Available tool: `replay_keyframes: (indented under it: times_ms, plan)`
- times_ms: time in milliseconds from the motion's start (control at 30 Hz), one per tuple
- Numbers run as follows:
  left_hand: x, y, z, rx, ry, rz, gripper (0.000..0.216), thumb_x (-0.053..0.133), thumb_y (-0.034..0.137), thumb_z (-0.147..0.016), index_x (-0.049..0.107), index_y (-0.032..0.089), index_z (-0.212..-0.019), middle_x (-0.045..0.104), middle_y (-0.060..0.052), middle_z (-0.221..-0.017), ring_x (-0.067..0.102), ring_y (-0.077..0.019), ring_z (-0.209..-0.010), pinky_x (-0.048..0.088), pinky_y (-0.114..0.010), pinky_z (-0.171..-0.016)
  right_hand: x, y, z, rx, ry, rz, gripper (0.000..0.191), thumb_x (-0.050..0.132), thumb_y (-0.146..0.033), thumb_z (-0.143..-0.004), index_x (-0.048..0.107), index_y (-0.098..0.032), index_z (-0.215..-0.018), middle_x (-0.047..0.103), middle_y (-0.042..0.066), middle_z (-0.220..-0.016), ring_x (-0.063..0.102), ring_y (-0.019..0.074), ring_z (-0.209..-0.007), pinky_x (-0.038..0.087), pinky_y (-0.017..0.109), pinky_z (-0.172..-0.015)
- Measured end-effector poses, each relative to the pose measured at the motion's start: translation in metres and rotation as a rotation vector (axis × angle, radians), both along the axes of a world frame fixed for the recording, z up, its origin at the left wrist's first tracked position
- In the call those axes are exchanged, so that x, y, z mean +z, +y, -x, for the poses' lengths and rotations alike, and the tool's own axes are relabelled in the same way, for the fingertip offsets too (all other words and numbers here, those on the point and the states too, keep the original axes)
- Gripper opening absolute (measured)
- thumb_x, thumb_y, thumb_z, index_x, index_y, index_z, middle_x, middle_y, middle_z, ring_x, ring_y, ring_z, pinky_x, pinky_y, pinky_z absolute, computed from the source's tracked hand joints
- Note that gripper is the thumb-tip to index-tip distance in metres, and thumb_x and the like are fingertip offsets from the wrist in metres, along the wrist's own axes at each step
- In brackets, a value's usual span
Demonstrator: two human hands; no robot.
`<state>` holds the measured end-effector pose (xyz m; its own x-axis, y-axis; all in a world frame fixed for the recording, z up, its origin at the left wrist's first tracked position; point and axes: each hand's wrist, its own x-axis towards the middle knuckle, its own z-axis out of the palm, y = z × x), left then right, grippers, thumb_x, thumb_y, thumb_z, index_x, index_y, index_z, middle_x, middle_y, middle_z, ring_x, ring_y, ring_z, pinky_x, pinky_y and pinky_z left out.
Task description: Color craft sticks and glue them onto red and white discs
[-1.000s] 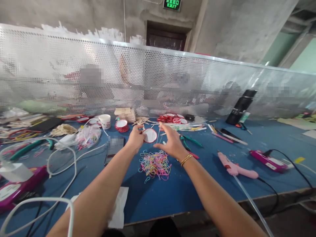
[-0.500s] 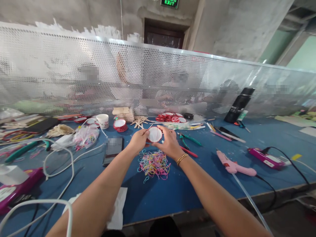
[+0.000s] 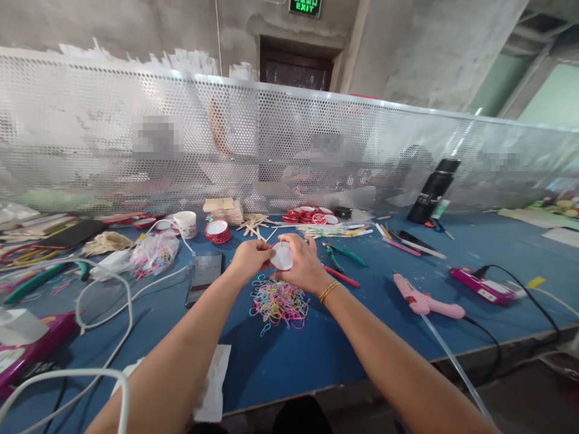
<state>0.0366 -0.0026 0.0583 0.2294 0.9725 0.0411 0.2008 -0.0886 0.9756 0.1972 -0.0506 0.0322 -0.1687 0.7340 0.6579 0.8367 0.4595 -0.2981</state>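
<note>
A round white disc with a red rim is held up between my two hands over the blue table. My left hand pinches its left edge between thumb and fingers. Curled around the right side, my right hand covers part of the rim. Just below lies a pile of colourful plastic safety-pin-shaped clips. Similar red-rimmed discs stand in a stack to the left and lie heaped farther back.
Green-handled pliers and a red pen-like stick lie right of my hands. Farther right is a pink glue gun. A phone, white cable and paper cup are on the left. A perforated metal screen borders the back.
My right hand's fingers have shifted over the disc's top and right edge, covering more of it. The disc appears turned slightly. The whole view has moved a little.
</note>
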Motion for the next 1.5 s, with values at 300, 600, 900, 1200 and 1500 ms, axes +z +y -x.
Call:
replay_keyframes:
  times_ms: [300,600,900,1200,1500]
  plan:
    - [0.007,-0.007,0.0,-0.081,0.003,-0.018,0.006,0.067,0.011,-0.068,0.062,0.014,-0.065,0.055,0.004,-0.048,0.047,-0.0069,-0.043,0.036,-0.02,-0.045,0.0,0.0,0.0,0.011,-0.039,0.002,0.064,0.071,-0.046,-0.068,0.045,-0.022,-0.122,0.06,0.012,-0.125,0.056,0.0306,-0.116,0.019,0.053,-0.108]
    - [0.01,-0.009,0.0,-0.108,0.013,-0.031,0.006,0.066,0.01,-0.068,0.064,0.014,-0.064,0.054,0.004,-0.049,0.045,-0.0063,-0.043,0.034,-0.02,-0.046,0.002,-0.003,0.001,0.013,-0.019,0.009,0.062,0.072,-0.045,-0.066,0.046,-0.022,-0.118,0.062,0.01,-0.118,0.058,0.0285,-0.11,0.024,0.049,-0.103]
    - [0.008,-0.008,0.001,-0.126,0.014,-0.048,0.004,0.065,0.011,-0.068,0.065,0.014,-0.065,0.055,0.004,-0.051,0.047,-0.0072,-0.045,0.035,-0.021,-0.048,0.001,-0.001,0.0,0.013,-0.002,0.024,0.063,0.074,-0.046,-0.064,0.046,-0.022,-0.116,0.063,0.009,-0.115,0.059,0.0285,-0.107,0.027,0.049,-0.1]
    - [0.012,-0.011,0.0,-0.099,-0.027,-0.043,0.008,0.064,0.009,-0.07,0.064,0.014,-0.065,0.056,0.003,-0.051,0.048,-0.007,-0.046,0.036,-0.02,-0.048,0.003,0.001,-0.001,0.034,0.116,0.067,0.074,0.082,-0.047,-0.056,0.044,-0.023,-0.116,0.061,0.008,-0.115,0.059,0.0291,-0.106,0.033,0.051,-0.1]
    - [0.021,-0.015,0.0,-0.06,-0.201,0.085,0.006,0.068,0.01,-0.071,0.066,0.013,-0.067,0.059,0.001,-0.056,0.051,-0.0062,-0.047,0.045,-0.021,-0.053,0.001,0.002,0.001,0.133,0.408,0.055,0.098,0.089,-0.044,-0.051,0.035,-0.024,-0.13,0.057,0.012,-0.123,0.057,0.0298,-0.114,0.041,0.05,-0.102]
